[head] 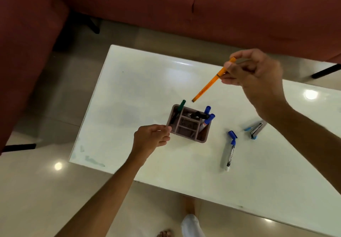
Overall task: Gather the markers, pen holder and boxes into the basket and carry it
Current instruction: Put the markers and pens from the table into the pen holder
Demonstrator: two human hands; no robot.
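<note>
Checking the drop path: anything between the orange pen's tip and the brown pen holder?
Nothing visible. The right hand holds the orange pen tilted, its tip above the brown plastic pen holder's far rim, near the green-capped marker leaning there.

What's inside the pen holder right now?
The pen holder holds a green-capped marker in its left slot, two blue-capped markers on the right and a black one lying across. The compartment bottoms are too dark to make out.

An orange pen [212, 81], blue-capped markers [209, 114], a mauve holder [188, 124], a white table [147, 82], a maroon sofa [166, 2].
</note>
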